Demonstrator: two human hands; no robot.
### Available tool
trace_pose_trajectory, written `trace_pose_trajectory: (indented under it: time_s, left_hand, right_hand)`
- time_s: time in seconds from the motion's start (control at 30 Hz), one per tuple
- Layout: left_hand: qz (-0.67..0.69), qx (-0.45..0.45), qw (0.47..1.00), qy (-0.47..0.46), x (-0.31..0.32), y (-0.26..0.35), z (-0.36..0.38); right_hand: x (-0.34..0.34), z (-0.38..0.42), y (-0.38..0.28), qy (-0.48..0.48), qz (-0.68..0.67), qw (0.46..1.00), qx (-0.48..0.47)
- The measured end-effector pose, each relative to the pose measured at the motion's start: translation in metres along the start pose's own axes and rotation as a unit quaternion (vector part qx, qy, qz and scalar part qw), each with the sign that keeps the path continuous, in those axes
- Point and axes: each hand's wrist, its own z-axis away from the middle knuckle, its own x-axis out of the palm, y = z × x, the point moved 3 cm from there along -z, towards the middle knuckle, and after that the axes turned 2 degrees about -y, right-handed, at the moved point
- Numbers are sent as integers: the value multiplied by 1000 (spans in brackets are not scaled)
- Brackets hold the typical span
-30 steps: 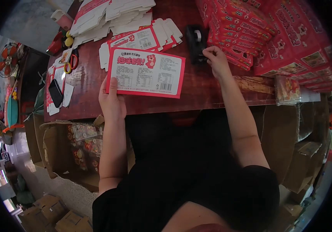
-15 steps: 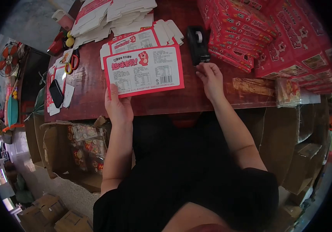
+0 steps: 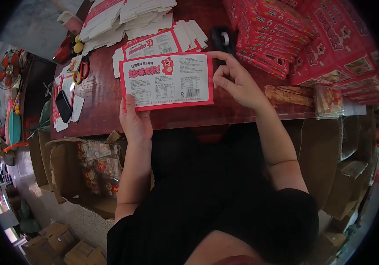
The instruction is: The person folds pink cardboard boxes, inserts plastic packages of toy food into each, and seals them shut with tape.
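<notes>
My left hand (image 3: 135, 120) grips the lower left corner of a flat red and white printed box (image 3: 167, 80), its thumb on the printed face. At the box's right edge is my right hand (image 3: 235, 81), fingers bent, with the index fingertip touching the upper right corner. Whether a small piece of tape is between its thumb and fingers is too small to tell. Behind the box lies another printed box (image 3: 149, 46). A black tape dispenser (image 3: 221, 39) stands just beyond my right hand.
White folded cartons (image 3: 147, 17) are piled at the back. Red packed boxes (image 3: 269, 37) are stacked at the right. Scissors (image 3: 81, 73) and a phone (image 3: 63, 106) lie at the left of the table. An open cardboard box (image 3: 65, 172) stands below the front edge.
My right hand has moved from the tape dispenser left and toward me, to the right edge of the box. The held box has tilted slightly and now sits more level.
</notes>
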Motion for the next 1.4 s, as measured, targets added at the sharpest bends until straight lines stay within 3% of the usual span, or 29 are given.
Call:
trace_pose_trajectory:
  time_s: [0.1,0.23,0.37,0.43,0.53,0.57,0.6,0.63,0.67,0.7,0.77,0.87,0.97,1.03,1.1,1.17,1.23,1.33,1.4]
  left_hand:
    - [18,-10,1000,0,0,0,0]
    - [51,-52,997,29,2,-3,3]
    - [76,-95,991,53,-3,-14,3]
    - [73,-99,991,55,-3,-14,3]
    - [47,-66,996,46,-1,-7,4]
    - [34,-37,998,39,3,-4,5]
    - [24,-9,999,30,8,-1,6]
    - [16,18,1000,15,14,0,6]
    - [17,28,999,10,22,0,8]
    - [17,38,999,3,34,2,13]
    - [16,55,998,-36,58,8,19]
    - [41,75,982,-167,81,25,28]
    - [-27,193,944,-268,94,48,35]
    - [-87,182,953,-228,80,46,29]
    - [-111,144,967,-180,62,41,23]
    - [-102,74,984,-126,44,33,17]
    - [-106,66,986,-107,36,29,17]
    - [-109,47,989,-90,25,22,18]
    - [-114,32,990,-82,17,16,18]
  right_hand:
    - [1,1,-1,68,119,989,59]
    - [7,-2,33,131,-152,976,83]
    - [29,5,46,94,-466,866,154]
    - [30,5,62,95,-464,868,146]
    - [21,-1,70,196,-251,943,95]
    - [10,3,54,266,-17,964,11]
    - [13,4,28,230,140,958,-93]
    - [22,6,0,187,297,917,-191]
    - [40,5,-19,106,416,881,-200]
    - [52,4,-24,79,448,865,-211]
    - [62,-4,-22,81,533,820,-191]
    - [45,-11,-38,119,491,822,-262]
    - [-4,-9,-71,213,310,911,-170]
    - [-41,-16,-54,270,2,959,-87]
    - [-88,-17,-50,298,-188,933,-79]
    - [-125,-15,-53,393,-273,872,-105]
    - [-167,-10,-40,470,-150,870,-9]
    - [-196,20,-17,510,35,854,97]
    - [-177,26,-3,501,121,856,39]
